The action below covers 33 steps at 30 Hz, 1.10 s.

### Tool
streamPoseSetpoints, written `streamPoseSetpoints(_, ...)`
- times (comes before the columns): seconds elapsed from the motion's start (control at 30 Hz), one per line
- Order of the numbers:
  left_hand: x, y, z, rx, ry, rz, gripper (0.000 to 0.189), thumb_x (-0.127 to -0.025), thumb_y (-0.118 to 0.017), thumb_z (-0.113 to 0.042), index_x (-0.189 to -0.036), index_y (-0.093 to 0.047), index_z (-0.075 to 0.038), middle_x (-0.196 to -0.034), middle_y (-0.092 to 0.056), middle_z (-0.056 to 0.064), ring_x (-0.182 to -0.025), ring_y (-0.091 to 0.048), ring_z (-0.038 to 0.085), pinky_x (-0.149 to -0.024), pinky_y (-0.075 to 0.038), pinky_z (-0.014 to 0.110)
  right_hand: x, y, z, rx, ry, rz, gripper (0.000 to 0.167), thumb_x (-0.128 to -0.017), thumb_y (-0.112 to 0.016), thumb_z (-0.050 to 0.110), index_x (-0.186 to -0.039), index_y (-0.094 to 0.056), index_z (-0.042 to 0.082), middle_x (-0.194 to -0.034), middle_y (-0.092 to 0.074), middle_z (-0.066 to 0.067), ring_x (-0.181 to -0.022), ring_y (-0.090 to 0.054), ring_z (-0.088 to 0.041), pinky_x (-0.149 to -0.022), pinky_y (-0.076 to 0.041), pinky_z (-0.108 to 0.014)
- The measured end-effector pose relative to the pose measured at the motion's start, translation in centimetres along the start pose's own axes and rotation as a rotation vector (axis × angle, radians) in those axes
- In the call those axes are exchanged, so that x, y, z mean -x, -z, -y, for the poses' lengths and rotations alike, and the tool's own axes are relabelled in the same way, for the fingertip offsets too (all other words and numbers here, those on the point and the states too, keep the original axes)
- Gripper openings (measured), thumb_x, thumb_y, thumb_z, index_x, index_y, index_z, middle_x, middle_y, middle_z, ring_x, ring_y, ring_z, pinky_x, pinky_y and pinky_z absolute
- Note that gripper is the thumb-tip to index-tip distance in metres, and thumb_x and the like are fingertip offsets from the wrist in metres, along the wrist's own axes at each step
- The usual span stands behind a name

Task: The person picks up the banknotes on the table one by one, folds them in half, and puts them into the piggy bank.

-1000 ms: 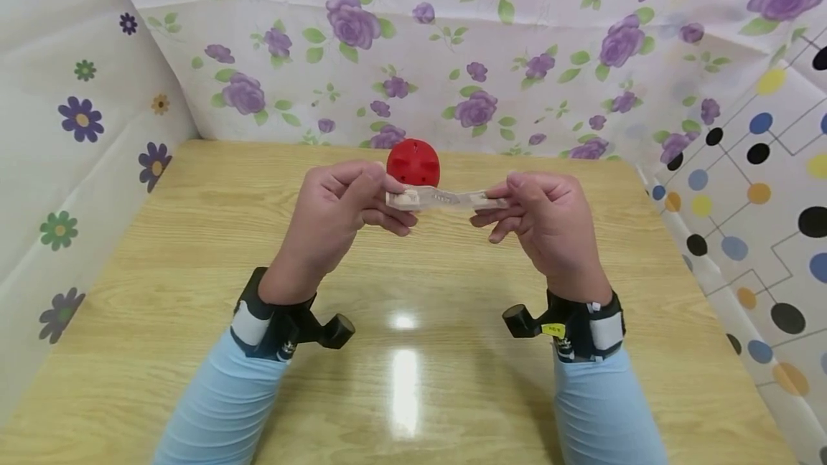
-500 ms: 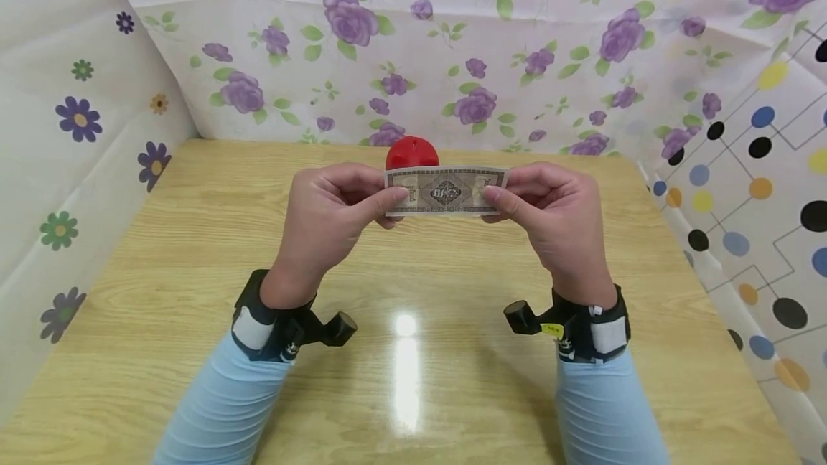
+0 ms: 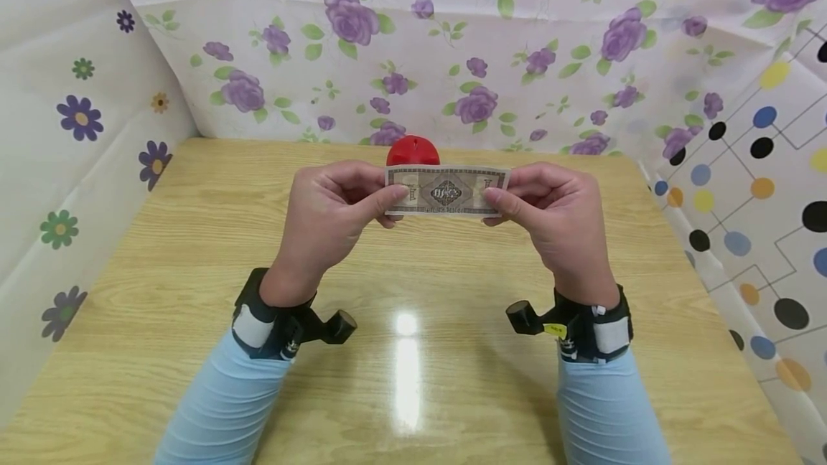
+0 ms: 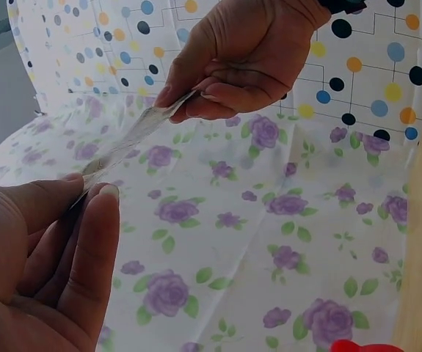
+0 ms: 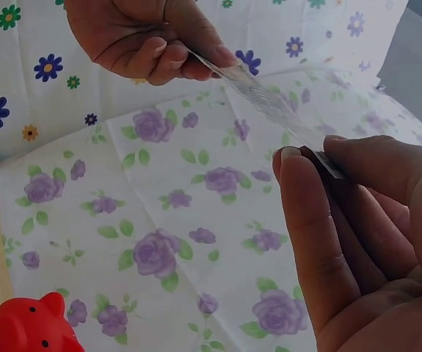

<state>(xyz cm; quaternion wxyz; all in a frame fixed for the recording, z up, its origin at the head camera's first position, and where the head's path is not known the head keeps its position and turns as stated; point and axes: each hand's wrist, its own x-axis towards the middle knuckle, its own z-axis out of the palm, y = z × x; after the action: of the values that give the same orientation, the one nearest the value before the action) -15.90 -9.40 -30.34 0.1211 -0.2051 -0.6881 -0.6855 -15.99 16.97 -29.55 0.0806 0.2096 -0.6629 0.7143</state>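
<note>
A brownish banknote (image 3: 446, 194) with a dark patterned border is stretched flat between both hands, its printed face toward the head camera. The left hand (image 3: 332, 217) pinches its left end, thumb in front and fingers behind. At the other end, the right hand (image 3: 558, 214) pinches it the same way. In both wrist views the banknote (image 4: 133, 139) appears nearly edge-on, held up in the air. Behind it on the table is a red piggy bank (image 3: 413, 151), its lower part hidden by the note in the head view; the right wrist view shows its eyes and ears.
The light wooden table (image 3: 413, 271) lies below the hands. A purple-rose curtain (image 3: 413, 56) stands along its back edge. Side sheets carry flowers on the left and coloured dots (image 3: 762, 189) on the right. Black camera straps (image 3: 274, 321) circle the wrists.
Over the second, the banknote has been tilted up from nearly edge-on to face the head camera, and the thumbs have moved onto its front. In the last half second hardly anything moves.
</note>
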Motion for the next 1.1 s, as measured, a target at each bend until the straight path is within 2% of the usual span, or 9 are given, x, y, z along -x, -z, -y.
streamPoseSetpoints(0.23, 0.1, 0.1, 0.0, -0.001, -0.037, 0.011, 0.01, -0.086, -0.078, 0.006, -0.096, -0.076, 0.006, -0.083, -0.076, -0.006, -0.059, -0.068, 0.018, -0.059, -0.061, 0.031, 0.2, 0.1, 0.1, -0.015, -0.023, 0.053, 0.01, -0.087, -0.076, -0.007, -0.097, -0.074, -0.005, -0.083, -0.079, -0.008, -0.069, -0.076, -0.02, -0.071, -0.064, -0.035)
streamPoseSetpoints(0.47, 0.2, -0.1, -0.1, -0.007, -0.092, 0.048, 0.009, -0.087, -0.075, 0.007, -0.097, -0.075, 0.006, -0.082, -0.072, -0.008, -0.063, -0.059, 0.015, -0.058, -0.053, 0.024, 0.4, -0.4, 0.2, 0.109, -0.053, 0.094, 0.023, -0.087, -0.08, 0.002, -0.108, -0.073, -0.004, -0.093, -0.08, -0.004, -0.08, -0.077, -0.019, -0.074, -0.063, -0.029)
streamPoseSetpoints(0.67, 0.3, -0.4, -0.2, -0.014, -0.137, 0.116, 0.008, -0.089, -0.074, 0.005, -0.096, -0.076, 0.004, -0.087, -0.073, -0.002, -0.073, -0.061, 0.018, -0.061, -0.05, 0.024, 0.5, -1.1, 0.2, 0.111, -0.048, 0.203, 0.027, -0.088, -0.077, -0.002, -0.115, -0.072, -0.003, -0.106, -0.079, -0.008, -0.091, -0.077, -0.025, -0.075, -0.064, -0.034)
streamPoseSetpoints(0.87, 0.4, -0.4, -0.2, -0.086, -0.128, 0.168, 0.008, -0.09, -0.074, 0.002, -0.097, -0.077, -0.001, -0.085, -0.07, 0.005, -0.074, -0.058, 0.018, -0.06, -0.047, 0.026, 0.6, -1.7, -0.1, 0.214, -0.071, 0.31, 0.023, -0.086, -0.08, 0.001, -0.108, -0.076, 0.002, -0.099, -0.077, -0.005, -0.084, -0.075, -0.024, -0.07, -0.064, -0.037)
streamPoseSetpoints(1.0, 0.5, -0.5, -0.3, -0.091, -0.107, 0.18, 0.012, -0.091, -0.073, 0.0, -0.102, -0.077, -0.001, -0.089, -0.072, 0.006, -0.075, -0.061, 0.018, -0.063, -0.049, 0.025, 0.6, -1.9, -0.3, 0.218, -0.074, 0.303, 0.021, -0.086, -0.08, 0.002, -0.107, -0.076, 0.002, -0.095, -0.078, -0.006, -0.08, -0.075, -0.024, -0.069, -0.064, -0.036)
streamPoseSetpoints(1.1, 0.5, -0.4, -0.3, -0.039, -0.093, 0.17, 0.019, -0.092, -0.073, -0.002, -0.111, -0.074, 0.001, -0.094, -0.073, 0.007, -0.077, -0.063, 0.019, -0.064, -0.05, 0.025, 0.6, -2.1, -0.6, 0.175, -0.072, 0.235, 0.022, -0.087, -0.08, 0.002, -0.108, -0.075, 0.001, -0.093, -0.078, -0.004, -0.078, -0.075, -0.021, -0.071, -0.064, -0.035)
